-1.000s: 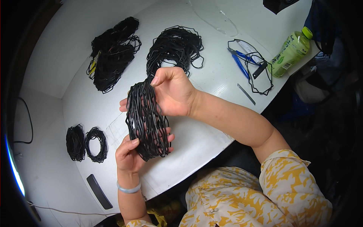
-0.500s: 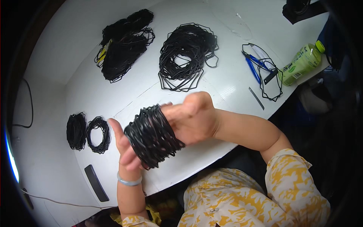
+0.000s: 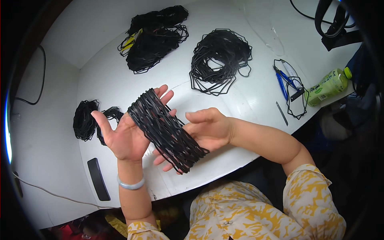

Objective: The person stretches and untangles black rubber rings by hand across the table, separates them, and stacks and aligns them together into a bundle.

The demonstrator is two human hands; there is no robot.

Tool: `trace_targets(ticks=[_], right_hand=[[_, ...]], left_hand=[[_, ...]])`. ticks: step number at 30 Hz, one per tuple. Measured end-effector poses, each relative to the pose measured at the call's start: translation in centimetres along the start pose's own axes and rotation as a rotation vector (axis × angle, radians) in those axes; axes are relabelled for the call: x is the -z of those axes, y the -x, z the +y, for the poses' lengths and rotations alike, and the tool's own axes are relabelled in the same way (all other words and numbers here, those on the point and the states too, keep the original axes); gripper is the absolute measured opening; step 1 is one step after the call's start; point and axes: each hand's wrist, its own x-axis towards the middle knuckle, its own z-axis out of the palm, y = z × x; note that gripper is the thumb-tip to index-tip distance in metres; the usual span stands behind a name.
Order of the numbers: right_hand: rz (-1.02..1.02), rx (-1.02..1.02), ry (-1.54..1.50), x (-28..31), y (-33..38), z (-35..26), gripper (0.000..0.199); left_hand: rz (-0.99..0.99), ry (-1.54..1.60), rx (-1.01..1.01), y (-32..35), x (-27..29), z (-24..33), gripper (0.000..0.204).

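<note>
The bundle of black bands [image 3: 166, 130] is looped around both hands, held above the white table [image 3: 120, 84]. The left hand [image 3: 128, 132] is palm-up with its fingers spread apart, inside the upper end of the bundle. The right hand [image 3: 204, 130] sits in the lower end, fingers straight and close together. Beyond the hands lie a coiled black pile [image 3: 220, 58] and a tangled pile [image 3: 154, 36]. Two small black rings [image 3: 90, 120] lie to the left. A green bottle [image 3: 330, 86] lies at the right edge.
</note>
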Motion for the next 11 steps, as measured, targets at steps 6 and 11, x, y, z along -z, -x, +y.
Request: trace_targets(ticks=[6,11], right_hand=[[0.329,0.151,-0.173,2.2,-0.1,-1.3,0.114],[0.412,0.452,-0.078,0.5,0.8,-3.2,0.111]], left_hand=[[-0.180,0.031,0.013,1.1,-1.5,-1.3,0.134],[-0.543,-0.229,0.480,2.0,-0.7,-3.7,0.120]])
